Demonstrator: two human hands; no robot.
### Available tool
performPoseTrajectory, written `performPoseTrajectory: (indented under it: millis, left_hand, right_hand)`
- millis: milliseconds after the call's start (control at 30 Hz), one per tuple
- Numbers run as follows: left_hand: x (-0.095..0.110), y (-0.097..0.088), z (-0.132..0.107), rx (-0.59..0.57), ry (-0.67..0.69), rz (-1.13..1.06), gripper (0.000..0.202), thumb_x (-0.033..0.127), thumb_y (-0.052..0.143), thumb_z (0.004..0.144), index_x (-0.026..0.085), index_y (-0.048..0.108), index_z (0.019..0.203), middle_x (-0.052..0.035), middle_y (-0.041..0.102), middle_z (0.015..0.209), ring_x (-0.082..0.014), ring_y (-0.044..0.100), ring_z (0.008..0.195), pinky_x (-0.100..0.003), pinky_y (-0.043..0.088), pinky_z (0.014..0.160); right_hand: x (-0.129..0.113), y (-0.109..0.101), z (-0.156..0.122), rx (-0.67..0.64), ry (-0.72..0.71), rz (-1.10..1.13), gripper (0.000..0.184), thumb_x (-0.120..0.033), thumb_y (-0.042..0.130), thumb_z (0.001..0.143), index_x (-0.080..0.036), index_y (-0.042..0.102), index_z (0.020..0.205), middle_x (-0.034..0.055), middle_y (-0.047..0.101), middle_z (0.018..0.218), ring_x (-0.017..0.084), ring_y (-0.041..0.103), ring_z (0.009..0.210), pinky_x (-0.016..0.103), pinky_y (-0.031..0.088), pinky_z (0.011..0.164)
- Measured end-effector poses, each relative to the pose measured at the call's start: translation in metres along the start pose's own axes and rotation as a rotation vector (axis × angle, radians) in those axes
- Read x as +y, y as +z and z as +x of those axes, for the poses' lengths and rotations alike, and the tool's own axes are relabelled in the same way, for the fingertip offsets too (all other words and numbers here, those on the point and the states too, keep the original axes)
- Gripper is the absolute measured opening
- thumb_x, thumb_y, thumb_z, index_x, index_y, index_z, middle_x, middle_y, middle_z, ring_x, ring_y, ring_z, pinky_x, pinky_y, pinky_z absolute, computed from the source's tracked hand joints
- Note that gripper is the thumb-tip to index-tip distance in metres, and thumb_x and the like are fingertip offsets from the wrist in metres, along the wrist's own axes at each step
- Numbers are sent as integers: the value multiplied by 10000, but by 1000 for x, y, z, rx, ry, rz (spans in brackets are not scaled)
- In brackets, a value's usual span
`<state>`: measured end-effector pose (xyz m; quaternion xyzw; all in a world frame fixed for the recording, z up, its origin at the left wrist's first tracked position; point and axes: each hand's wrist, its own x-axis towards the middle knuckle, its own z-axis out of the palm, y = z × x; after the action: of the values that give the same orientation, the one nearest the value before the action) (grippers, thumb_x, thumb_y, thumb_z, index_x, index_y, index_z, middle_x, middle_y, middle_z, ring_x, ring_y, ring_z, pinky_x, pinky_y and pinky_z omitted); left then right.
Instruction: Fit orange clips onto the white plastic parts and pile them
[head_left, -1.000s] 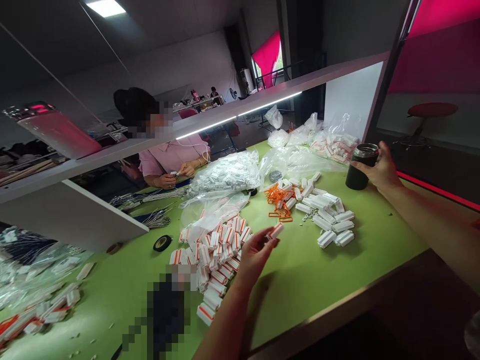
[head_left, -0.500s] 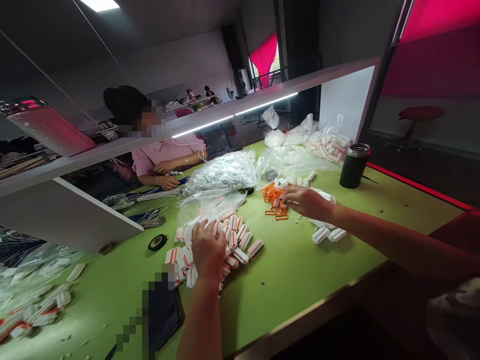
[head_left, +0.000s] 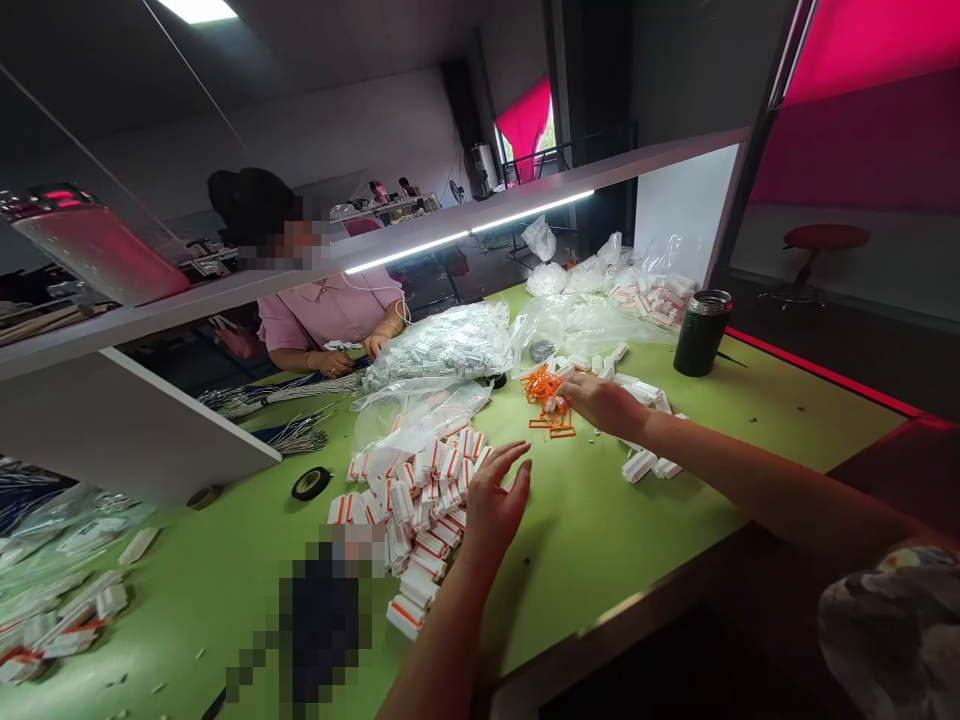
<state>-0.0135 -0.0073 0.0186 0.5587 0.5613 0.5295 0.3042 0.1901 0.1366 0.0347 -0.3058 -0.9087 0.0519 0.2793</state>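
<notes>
In the middle of the frame, the left hand (head_left: 491, 508) has its fingers apart by white blocks (head_left: 403, 503). Higher, the right hand (head_left: 601, 405) is at orange loops (head_left: 541, 384); I can't tell if its fingers pinch one.

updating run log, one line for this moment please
left hand: open by orange-striped blocks | right hand: at orange frames, grip unclear | dark bottle: upright

Green tabletop (head_left: 577, 540) under white pieces (head_left: 403, 503), orange frames (head_left: 541, 385), bottle (head_left: 699, 342)
</notes>
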Motion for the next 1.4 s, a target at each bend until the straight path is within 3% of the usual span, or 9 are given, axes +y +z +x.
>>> performPoseTrajectory:
  millis: [100, 200, 300, 433, 700, 900, 1067, 1200, 1400]
  left_hand:
    - [4, 9, -4, -111, -406, -489, 435, 383, 752, 764, 179, 689, 1143, -130, 697, 1191, -254, 697, 996, -406, 534, 944]
    - [9, 14, -5, -174, -671, -841, 459, 373, 688, 838, 139, 621, 1227, -159, 696, 1185, -219, 728, 908, -315, 577, 835]
    - [11, 17, -4, -175, -741, -964, 366, 249, 620, 894, 97, 609, 1226, -155, 719, 1115, -167, 732, 833, -232, 583, 762]
    - [10, 19, -4, -65, -750, -985, 304, 63, 570, 884, 72, 631, 1182, -117, 740, 1019, -113, 717, 804, -170, 572, 773]
    - [12, 22, -2, 18, -962, -933, 244, 147, 504, 956, 36, 618, 1142, -104, 719, 793, -101, 683, 584, -139, 566, 561]
    - [11, 21, -4, 5, -970, -928, 196, 93, 516, 931, 48, 628, 1085, -113, 734, 876, -90, 680, 589, -136, 565, 570]
    - [1, 22, -8, -36, -857, -904, 203, 93, 608, 858, 69, 702, 1036, -132, 735, 1022, -152, 719, 871, -224, 571, 862]
    - [-1, 24, -10, -89, -753, -849, 256, 112, 718, 760, 101, 728, 1016, -131, 751, 1040, -212, 706, 1019, -328, 489, 1039]
    - [-2, 25, -11, -93, -721, -794, 300, 108, 802, 656, 103, 749, 952, -117, 767, 981, -227, 719, 959, -378, 474, 1052]
  right_hand:
    - [-20, -6, -13, 169, 10, 396, 156, -268, 542, 953, -175, 651, 1016, 86, 697, 993, 172, 659, 900, 320, 544, 827]
    - [-41, -3, -26, 119, 69, 729, 239, -365, 581, 931, -166, 650, 1044, 72, 713, 985, 164, 684, 892, 303, 569, 810]
    - [-53, 5, -34, 35, 102, 884, 297, -420, 603, 909, -155, 661, 1029, 71, 721, 961, 173, 695, 892, 307, 581, 804]
    - [-54, 9, -38, 10, 121, 868, 307, -426, 620, 894, -152, 678, 1020, 65, 724, 923, 170, 690, 849, 292, 572, 774]
    - [-46, 3, -38, 61, 324, 951, 408, -547, 607, 867, -150, 702, 893, 23, 637, 743, 121, 613, 654, 251, 514, 636]
    - [-46, -4, -34, 30, 471, 1114, 457, -595, 671, 789, -146, 703, 867, -24, 568, 607, 83, 516, 548, 219, 435, 541]
    - [-47, -2, -34, 5, 481, 1208, 448, -561, 721, 757, -136, 695, 894, 16, 661, 718, 88, 562, 576, 230, 471, 567]
    - [-48, -2, -38, -39, 408, 1133, 408, -532, 670, 825, -133, 691, 910, 45, 695, 789, 118, 619, 655, 253, 518, 634]
    - [-52, -10, -42, -38, 129, 746, 293, -412, 568, 939, -153, 704, 917, 58, 710, 862, 156, 634, 798, 280, 500, 745]
